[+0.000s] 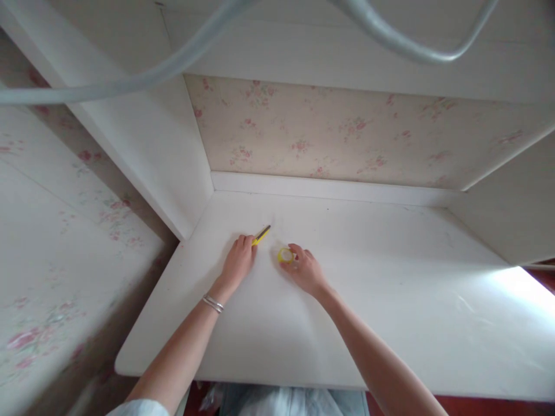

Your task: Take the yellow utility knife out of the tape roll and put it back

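A yellow utility knife (261, 234) with a dark strip along it sticks out from the fingers of my left hand (240, 258). That hand is closed around its near end, low over the white desk. To the right, my right hand (306, 268) curls its thumb and fingers around the edge of a small roll of tape (285, 255) with a yellow rim. The tape roll is on or just above the desk top, a short way from the knife. Part of the knife is hidden inside my left fingers.
The white desk (390, 323) has a low back ledge (329, 188) and a side panel (143, 150) at left. Floral wallpaper (299, 127) covers the wall behind. A pale curved cable (173, 63) crosses the upper view. Bright light falls on the desk's right end.
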Available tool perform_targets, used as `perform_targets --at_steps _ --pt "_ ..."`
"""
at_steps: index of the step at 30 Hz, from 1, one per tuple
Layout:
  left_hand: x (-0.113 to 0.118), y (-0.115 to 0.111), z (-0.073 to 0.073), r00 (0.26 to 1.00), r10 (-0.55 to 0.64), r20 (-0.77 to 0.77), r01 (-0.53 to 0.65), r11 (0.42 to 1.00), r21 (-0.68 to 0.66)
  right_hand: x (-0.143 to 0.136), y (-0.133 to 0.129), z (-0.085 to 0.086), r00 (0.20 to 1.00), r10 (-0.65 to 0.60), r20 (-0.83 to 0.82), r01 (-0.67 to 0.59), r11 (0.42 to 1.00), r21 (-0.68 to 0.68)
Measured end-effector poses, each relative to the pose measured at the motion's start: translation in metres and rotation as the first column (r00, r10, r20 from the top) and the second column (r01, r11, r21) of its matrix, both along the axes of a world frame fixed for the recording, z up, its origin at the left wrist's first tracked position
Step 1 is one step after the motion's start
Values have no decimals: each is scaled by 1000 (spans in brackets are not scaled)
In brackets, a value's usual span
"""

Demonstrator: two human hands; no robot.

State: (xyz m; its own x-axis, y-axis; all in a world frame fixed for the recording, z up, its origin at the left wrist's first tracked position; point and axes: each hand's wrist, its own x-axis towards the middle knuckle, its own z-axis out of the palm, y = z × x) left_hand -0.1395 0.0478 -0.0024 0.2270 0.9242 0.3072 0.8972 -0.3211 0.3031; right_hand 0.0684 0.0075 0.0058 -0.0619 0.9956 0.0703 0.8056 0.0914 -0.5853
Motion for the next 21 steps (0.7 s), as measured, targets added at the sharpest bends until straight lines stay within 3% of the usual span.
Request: perform_targets --at_steps 5,11,15,21 --pt "-10 2 -8 971 -49 233 50 999 2 -43 27 4 998 58 35 -59 997 46" --pt "-23 -6 -20 885 3 465 33 997 -70 -59 36 0 992 99 83 -104 993 58" --pt "-22 -15 -18 896 13 444 11 999 -52 -62 52 6 997 77 28 -79 994 79" --pt "5 -19 1 972 -24 235 17 999 31 -73 100 21 993 -2 116 -3 999 44"
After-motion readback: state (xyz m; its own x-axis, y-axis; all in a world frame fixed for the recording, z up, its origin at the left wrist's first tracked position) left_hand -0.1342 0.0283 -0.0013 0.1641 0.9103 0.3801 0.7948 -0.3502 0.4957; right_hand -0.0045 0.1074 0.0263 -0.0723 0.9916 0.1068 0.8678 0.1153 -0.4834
